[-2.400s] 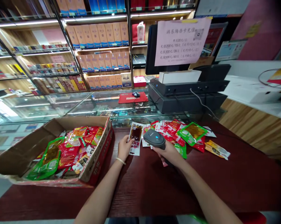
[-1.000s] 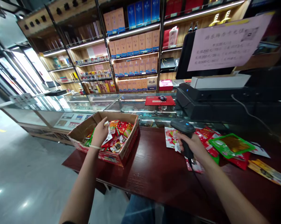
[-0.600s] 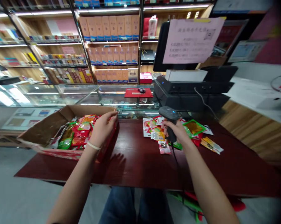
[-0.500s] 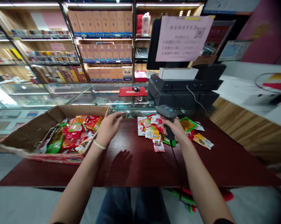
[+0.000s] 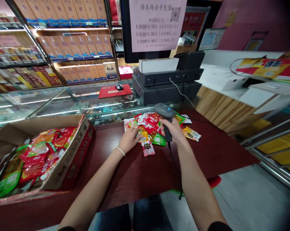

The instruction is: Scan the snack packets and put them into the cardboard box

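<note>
My right hand is wrapped around the handle of a black barcode scanner, its head above a pile of snack packets. A cable hangs from the grip. My left hand, with a pale band at the wrist, rests at the pile's left edge. Its thumb and fingers are apart over the left end of a yellow snack packet. Below that lies a pink snack packet. Red and white packets are heaped behind, with a green packet in front of them, partly hidden by the scanner.
An open cardboard box full of packets stands at the left of the dark red table. An orange packet lies right of the pile. Behind are a glass counter, a mouse and a black till below a monitor.
My left hand has moved from beside the box across to the pile and down onto the yellow packet. The view has turned right. My right hand still holds the scanner over the packets.
</note>
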`<state>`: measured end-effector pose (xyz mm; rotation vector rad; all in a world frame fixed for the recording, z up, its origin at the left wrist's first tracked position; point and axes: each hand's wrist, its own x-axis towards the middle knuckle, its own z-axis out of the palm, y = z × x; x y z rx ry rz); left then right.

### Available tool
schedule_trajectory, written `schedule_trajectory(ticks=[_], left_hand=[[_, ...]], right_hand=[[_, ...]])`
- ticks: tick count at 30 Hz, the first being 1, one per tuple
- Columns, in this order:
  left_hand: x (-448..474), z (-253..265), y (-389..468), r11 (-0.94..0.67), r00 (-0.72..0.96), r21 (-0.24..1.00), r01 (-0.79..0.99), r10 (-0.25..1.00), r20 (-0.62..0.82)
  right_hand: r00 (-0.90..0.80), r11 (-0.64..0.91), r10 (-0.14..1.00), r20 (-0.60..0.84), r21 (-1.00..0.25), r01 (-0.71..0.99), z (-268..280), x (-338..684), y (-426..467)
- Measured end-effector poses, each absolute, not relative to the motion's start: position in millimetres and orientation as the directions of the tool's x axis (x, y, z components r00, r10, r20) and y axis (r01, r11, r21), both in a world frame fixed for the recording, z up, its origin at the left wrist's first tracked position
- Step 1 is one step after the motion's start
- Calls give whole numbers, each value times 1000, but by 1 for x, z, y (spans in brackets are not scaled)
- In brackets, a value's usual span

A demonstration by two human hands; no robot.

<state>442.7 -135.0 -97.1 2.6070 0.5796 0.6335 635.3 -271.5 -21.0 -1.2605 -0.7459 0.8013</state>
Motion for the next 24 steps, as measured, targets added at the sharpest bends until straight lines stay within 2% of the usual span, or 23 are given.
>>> schedule_trajectory(ticks=[2, 4, 8, 10, 13, 16, 20, 24], left_hand=[[442, -103, -138, -849, 816, 426, 314, 470, 335], [441, -105, -142, -832, 805, 442, 336, 497, 323], [436, -102, -142, -716, 742, 628, 305, 592, 315], [429, -100, -135, -568, 633, 786, 244, 707, 315], [410, -105, -118, -217, 478, 975, 54, 863, 165], [387, -116, -106, -11, 412, 993, -114, 909, 57], [370, -126, -99, 72, 307, 953, -294, 951, 23], [369, -128, -96, 100, 237, 929, -357, 971, -13]], right_hand=[[516, 115, 855, 44, -988, -106, -21, 633, -271], [498, 114, 866, 46, -988, -108, -21, 630, -271], [466, 112, 883, 51, -988, -104, -22, 620, -268], [454, 88, 890, 42, -993, -81, -26, 615, -265], [438, 21, 899, 3, -999, -36, -34, 605, -257], [409, -32, 912, -34, -999, -11, -43, 589, -251], [309, -80, 950, -45, -992, 99, -53, 565, -247], [249, -32, 968, 33, -968, 251, -57, 551, -248]])
